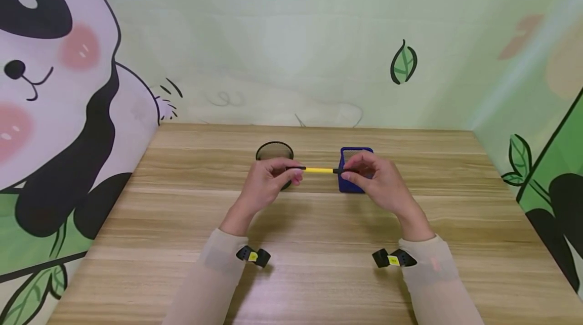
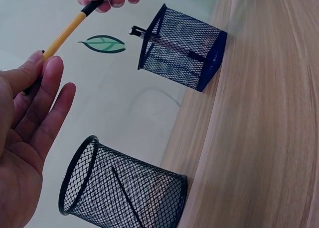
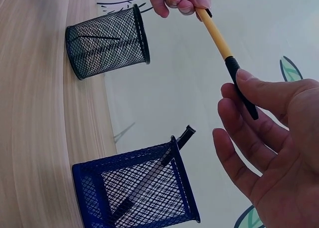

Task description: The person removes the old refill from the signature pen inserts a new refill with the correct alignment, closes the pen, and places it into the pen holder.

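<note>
Between pinching hands [image 1: 267, 182] [image 1: 381, 183], yellow pen [image 1: 319, 170]; yellow wrist-camera labels [image 1: 253, 256] [image 1: 393, 260] illegible.

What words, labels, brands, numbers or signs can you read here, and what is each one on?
No text is readable.
Left wrist's yellow label: too small and blurred to read.
Right wrist's yellow label: likewise.
Yellow-and-black pen, blue mesh holder, black mesh cup: no lettering can be made out.

Head view brightly lit, soft shadows cast on counter [image 1: 314, 279], backdrop [image 1: 309, 51] streaked with glare, wrist views dimmer.
</note>
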Demonstrator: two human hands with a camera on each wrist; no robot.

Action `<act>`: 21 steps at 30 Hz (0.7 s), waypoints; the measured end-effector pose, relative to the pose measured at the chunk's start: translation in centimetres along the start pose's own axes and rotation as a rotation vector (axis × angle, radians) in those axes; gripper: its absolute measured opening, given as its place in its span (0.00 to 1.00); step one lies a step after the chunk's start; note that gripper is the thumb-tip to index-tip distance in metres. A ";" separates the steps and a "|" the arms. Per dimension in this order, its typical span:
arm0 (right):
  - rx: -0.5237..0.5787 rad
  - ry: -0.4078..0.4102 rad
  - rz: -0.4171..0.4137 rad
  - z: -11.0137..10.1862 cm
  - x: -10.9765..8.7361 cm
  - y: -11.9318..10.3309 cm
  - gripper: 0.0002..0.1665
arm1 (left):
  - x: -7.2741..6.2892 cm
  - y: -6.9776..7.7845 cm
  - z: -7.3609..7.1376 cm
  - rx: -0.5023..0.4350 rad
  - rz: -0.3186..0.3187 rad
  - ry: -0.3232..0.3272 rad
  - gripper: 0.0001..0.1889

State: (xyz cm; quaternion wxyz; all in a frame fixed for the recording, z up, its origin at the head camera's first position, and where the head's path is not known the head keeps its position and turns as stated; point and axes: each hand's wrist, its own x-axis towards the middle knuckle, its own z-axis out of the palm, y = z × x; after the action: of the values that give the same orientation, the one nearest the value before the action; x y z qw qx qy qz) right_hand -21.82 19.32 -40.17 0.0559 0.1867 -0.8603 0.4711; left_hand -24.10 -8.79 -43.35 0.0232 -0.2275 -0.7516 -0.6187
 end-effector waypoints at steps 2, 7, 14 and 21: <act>-0.007 0.001 -0.004 0.0 0.0 0.1 0.06 | 0.0 0.0 0.0 -0.007 -0.005 -0.002 0.07; -0.015 0.009 -0.011 0.1 0.1 0.2 0.08 | 0.0 0.0 0.0 -0.010 -0.006 -0.003 0.07; 0.000 -0.003 -0.018 0.1 0.1 0.1 0.13 | 0.0 0.0 0.0 -0.014 -0.005 -0.005 0.07; 0.003 -0.042 -0.014 0.1 0.1 0.4 0.17 | 0.0 -0.2 0.1 -0.010 -0.007 -0.008 0.07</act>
State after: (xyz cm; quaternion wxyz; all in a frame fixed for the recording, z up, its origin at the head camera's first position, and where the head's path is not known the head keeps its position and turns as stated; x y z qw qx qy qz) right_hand -22.08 19.40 -40.46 0.0409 0.2028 -0.8593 0.4678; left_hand -24.14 -8.77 -43.56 0.0167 -0.2274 -0.7495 -0.6215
